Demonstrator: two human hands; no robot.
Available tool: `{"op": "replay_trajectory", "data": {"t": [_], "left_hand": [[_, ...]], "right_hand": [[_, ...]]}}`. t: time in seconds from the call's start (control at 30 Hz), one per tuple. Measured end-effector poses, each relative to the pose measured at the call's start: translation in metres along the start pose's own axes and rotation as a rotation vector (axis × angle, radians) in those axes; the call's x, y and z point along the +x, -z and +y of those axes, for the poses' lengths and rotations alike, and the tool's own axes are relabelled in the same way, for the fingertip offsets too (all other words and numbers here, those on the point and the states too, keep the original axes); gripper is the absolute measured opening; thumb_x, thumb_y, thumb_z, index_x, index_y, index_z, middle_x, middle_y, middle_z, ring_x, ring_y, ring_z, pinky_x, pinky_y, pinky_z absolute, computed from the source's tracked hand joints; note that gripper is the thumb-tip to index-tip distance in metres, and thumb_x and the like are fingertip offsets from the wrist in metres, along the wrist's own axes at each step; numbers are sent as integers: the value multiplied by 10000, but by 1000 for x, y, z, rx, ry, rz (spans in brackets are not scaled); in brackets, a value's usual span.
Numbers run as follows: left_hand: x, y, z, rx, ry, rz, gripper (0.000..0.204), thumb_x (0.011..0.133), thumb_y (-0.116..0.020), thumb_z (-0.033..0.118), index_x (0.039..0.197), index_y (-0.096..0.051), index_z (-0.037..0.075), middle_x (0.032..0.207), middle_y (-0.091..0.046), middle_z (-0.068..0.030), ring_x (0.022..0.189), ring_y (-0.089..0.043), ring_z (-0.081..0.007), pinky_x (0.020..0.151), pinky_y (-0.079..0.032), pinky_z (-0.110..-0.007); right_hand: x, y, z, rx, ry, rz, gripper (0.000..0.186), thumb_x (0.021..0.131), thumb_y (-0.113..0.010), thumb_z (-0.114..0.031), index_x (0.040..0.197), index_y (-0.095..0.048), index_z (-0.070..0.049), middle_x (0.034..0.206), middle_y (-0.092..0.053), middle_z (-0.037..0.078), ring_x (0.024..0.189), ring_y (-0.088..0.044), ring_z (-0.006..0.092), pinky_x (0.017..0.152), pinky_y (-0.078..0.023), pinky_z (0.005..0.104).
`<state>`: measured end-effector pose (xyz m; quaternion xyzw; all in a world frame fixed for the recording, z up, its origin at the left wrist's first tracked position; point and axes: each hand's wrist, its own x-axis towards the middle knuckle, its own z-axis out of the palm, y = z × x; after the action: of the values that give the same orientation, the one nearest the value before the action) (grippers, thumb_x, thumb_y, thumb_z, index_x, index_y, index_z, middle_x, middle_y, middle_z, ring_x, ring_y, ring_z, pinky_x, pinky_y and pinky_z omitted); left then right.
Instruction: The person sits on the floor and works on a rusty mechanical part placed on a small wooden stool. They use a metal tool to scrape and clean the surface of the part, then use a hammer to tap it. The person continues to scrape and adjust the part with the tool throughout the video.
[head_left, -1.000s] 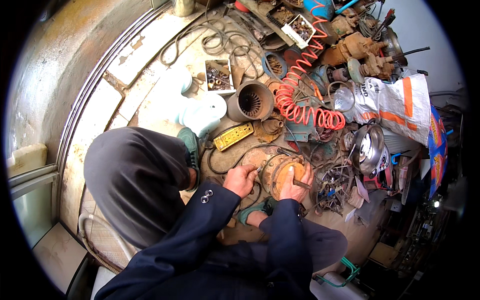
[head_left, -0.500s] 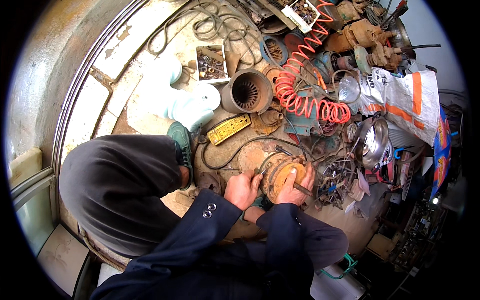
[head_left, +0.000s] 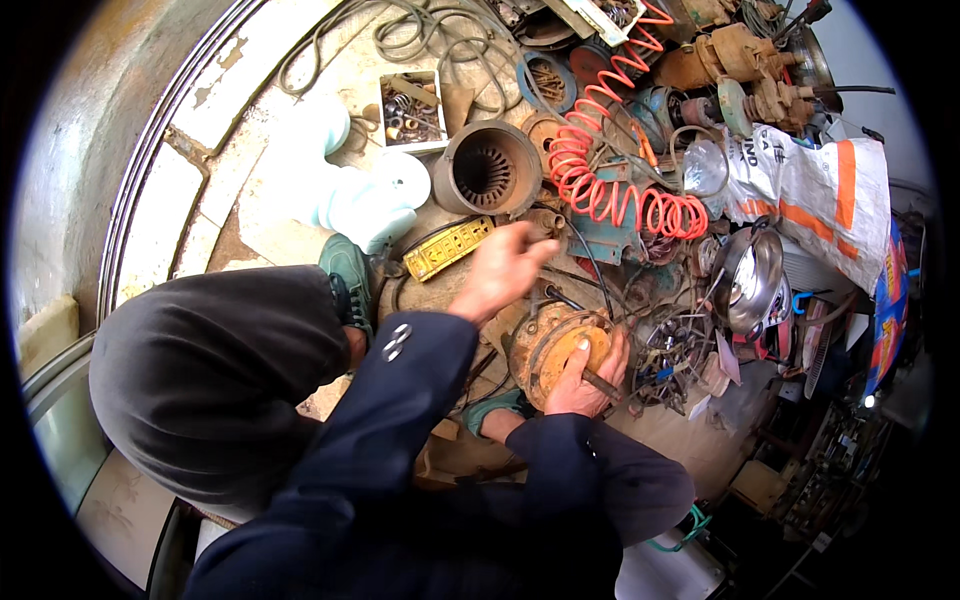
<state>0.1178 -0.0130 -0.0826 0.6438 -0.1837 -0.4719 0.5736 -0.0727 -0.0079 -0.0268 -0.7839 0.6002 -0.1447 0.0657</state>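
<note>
My right hand (head_left: 590, 376) grips a rusty orange round motor part (head_left: 560, 358), its thumb lying on the flat face. A short dark shaft (head_left: 601, 385) sticks out of that face beside the palm. My left hand (head_left: 503, 272) is in the air beyond the part, fingers loosely bent and apart, with nothing visible in them. It passes over the floor near a yellow power strip (head_left: 449, 249) and a small rusty fitting (head_left: 547, 222), which it partly covers. A black cable (head_left: 565, 299) lies behind the round part.
A hollow motor stator (head_left: 488, 168) stands further off, beside a white box of small hardware (head_left: 412, 110). A coiled red air hose (head_left: 590, 185) crosses scrap parts. A metal bowl (head_left: 748, 280) and a white sack (head_left: 815, 205) lie to the right. My green shoe (head_left: 347, 290) is at left.
My left hand has let go of the round part's near left edge and moved up and away toward the stator. My right hand keeps its hold, nearly still. The view has shifted slightly.
</note>
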Motion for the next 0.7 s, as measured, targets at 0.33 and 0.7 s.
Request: {"op": "replay_trajectory", "data": {"t": [0.33,0.7], "left_hand": [[59,-52,1,213,18,-817,250,894,-684,246,939,-722,3,762,-695,-61,693,-630,-139,662,-501,-328],[-6,39,19,-558,59,51,237,984,-565,274,1016,-582,39,895,-607,-47,712,-618,-128,595,-480,-245]], "right_hand": [[1,-1,-6,33,-29,-12,573,897,-573,-296,1392,-445,-37,1374,-455,248,1264,-440,415,1050,-346,498],[-1,-2,1,53,24,4,549,909,-565,-285,1388,-445,-47,1399,-436,237,1283,-423,408,1067,-330,495]]}}
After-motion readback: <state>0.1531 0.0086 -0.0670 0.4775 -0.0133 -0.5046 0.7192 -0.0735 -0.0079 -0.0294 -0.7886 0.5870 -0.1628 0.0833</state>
